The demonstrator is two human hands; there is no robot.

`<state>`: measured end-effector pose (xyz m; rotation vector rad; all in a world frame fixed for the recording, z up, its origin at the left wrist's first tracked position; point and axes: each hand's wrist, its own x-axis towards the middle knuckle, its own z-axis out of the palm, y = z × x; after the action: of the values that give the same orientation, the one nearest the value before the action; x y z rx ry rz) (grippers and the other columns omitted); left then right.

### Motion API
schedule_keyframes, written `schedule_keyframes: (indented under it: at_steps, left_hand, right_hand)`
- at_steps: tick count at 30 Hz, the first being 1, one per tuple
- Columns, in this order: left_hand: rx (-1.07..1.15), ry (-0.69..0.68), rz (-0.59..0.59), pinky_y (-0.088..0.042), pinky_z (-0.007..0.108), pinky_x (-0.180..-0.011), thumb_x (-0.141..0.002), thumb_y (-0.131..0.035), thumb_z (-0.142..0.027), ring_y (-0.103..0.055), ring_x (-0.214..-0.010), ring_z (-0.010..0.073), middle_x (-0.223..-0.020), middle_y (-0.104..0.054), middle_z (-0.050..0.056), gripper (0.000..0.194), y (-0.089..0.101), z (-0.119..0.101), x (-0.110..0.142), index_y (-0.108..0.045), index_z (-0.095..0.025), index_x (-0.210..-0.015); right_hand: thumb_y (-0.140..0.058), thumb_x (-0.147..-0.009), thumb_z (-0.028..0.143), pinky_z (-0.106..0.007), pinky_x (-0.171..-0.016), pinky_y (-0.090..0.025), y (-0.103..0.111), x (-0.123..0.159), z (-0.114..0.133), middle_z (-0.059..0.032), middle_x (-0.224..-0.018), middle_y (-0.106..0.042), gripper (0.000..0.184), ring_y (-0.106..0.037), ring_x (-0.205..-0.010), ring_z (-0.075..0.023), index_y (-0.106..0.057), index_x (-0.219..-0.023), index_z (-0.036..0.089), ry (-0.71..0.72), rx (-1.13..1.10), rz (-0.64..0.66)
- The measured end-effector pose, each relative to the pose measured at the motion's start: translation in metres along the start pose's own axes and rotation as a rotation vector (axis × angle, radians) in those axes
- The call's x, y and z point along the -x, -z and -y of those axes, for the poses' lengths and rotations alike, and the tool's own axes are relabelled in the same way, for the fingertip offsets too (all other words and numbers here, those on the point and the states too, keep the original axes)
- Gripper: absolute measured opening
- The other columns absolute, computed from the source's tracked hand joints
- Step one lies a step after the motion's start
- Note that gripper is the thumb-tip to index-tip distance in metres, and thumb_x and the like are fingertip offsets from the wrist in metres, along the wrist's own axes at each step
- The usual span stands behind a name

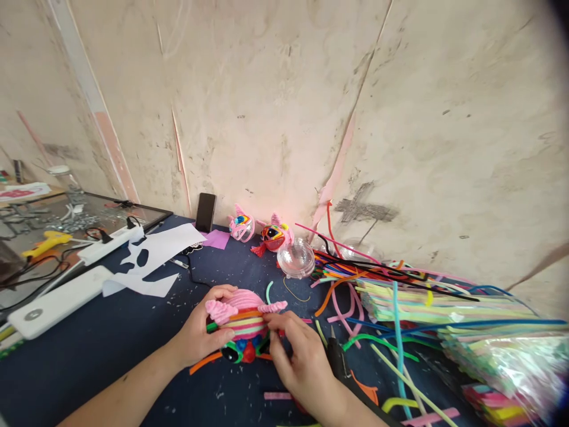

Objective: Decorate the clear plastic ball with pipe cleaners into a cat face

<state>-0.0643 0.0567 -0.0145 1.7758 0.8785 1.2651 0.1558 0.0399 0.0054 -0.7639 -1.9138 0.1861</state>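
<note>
Fuzzy, rounded toy (245,301), ridged in pink, in front of the clear plastic dome (296,261).
Left hand (202,332) half-open, curved round the toy, holding it; right hand (300,350) bent nearly closed at its edge, grip unclear. Right of the dome, fluffy stems (400,296).

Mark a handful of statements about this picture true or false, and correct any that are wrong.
1. The left hand holds the pink figure. True.
2. The right hand is resting on the phone. False: its fingers are at the pink figure, and the phone stands upright near the wall.
3. White cut paper lies on the dark blue table. True.
4. The pale pipe-cleaner bundles lie to the left of the pink figure. False: they lie to its right.
5. A clear round plastic container is near the wall. True.
</note>
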Motion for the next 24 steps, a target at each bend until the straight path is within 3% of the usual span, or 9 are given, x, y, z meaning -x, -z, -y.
schedule_keyframes:
  at_steps: [4, 10, 13, 19, 21, 24]
  left_hand:
    - [0.017, 0.013, -0.011, -0.038, 0.045, -0.099, -0.075, -0.068, -0.037, -0.047, -0.119, 0.032, -0.121, -0.053, 0.013, 0.042, 0.001, 0.001, 0.001, -0.055, -0.021, -0.111]
    - [0.002, 0.013, 0.0, -0.036, 0.046, -0.1, -0.076, -0.067, -0.035, -0.046, -0.119, 0.0326, -0.122, -0.052, 0.013, 0.04, 0.003, 0.002, 0.0, -0.053, -0.021, -0.111]
    - [0.008, 0.001, 0.029, -0.036, 0.046, -0.101, -0.076, -0.067, -0.036, -0.045, -0.121, 0.0327, -0.123, -0.051, 0.012, 0.041, 0.003, 0.002, 0.0, -0.052, -0.022, -0.112]
    - [0.035, 0.011, 0.034, -0.036, 0.044, -0.101, -0.077, -0.067, -0.037, -0.045, -0.122, 0.0316, -0.127, -0.049, 0.012, 0.046, 0.0, 0.005, 0.001, -0.05, -0.022, -0.117]
    - [0.034, -0.015, 0.057, -0.036, 0.045, -0.102, -0.076, -0.067, -0.038, -0.044, -0.124, 0.0323, -0.129, -0.048, 0.013, 0.05, 0.0, 0.005, 0.002, -0.049, -0.021, -0.12]
    - [0.056, -0.002, 0.099, -0.036, 0.045, -0.102, -0.076, -0.068, -0.038, -0.045, -0.123, 0.0319, -0.133, -0.047, 0.013, 0.059, 0.002, 0.001, 0.002, -0.044, -0.021, -0.127]
  right_hand:
    - [-0.043, -0.086, 0.01, -0.024, -0.065, -0.054, 0.005, -0.001, 0.001, -0.0041, -0.081, -0.068, 0.017, -0.067, -0.074, -0.0154, -0.056, -0.09, 0.021, -0.159, -0.061, -0.053]
    - [-0.045, -0.083, 0.006, -0.029, -0.066, -0.055, 0.003, -0.002, 0.004, -0.0068, -0.088, -0.069, 0.017, -0.065, -0.074, -0.0169, -0.053, -0.088, 0.02, 0.031, -0.006, -0.006]
    - [-0.046, -0.083, 0.006, -0.031, -0.068, -0.055, -0.001, -0.001, 0.002, -0.0082, -0.092, -0.069, 0.018, -0.065, -0.077, -0.0186, -0.053, -0.092, 0.02, 0.048, 0.026, 0.011]
    - [-0.045, -0.086, 0.01, -0.026, -0.071, -0.054, 0.0, 0.003, -0.002, -0.0061, -0.091, -0.069, 0.015, -0.066, -0.081, -0.0163, -0.054, -0.093, 0.021, -0.072, -0.093, -0.018]
    - [-0.047, -0.088, 0.014, -0.026, -0.074, -0.053, 0.004, 0.003, -0.004, -0.0057, -0.091, -0.068, 0.011, -0.066, -0.084, -0.0165, -0.055, -0.094, 0.021, -0.146, -0.115, -0.064]
    - [-0.054, -0.087, 0.023, -0.024, -0.065, -0.05, 0.013, -0.002, -0.007, -0.0018, -0.078, -0.063, 0.005, -0.062, -0.071, -0.0145, -0.054, -0.083, 0.021, -0.241, -0.062, -0.188]
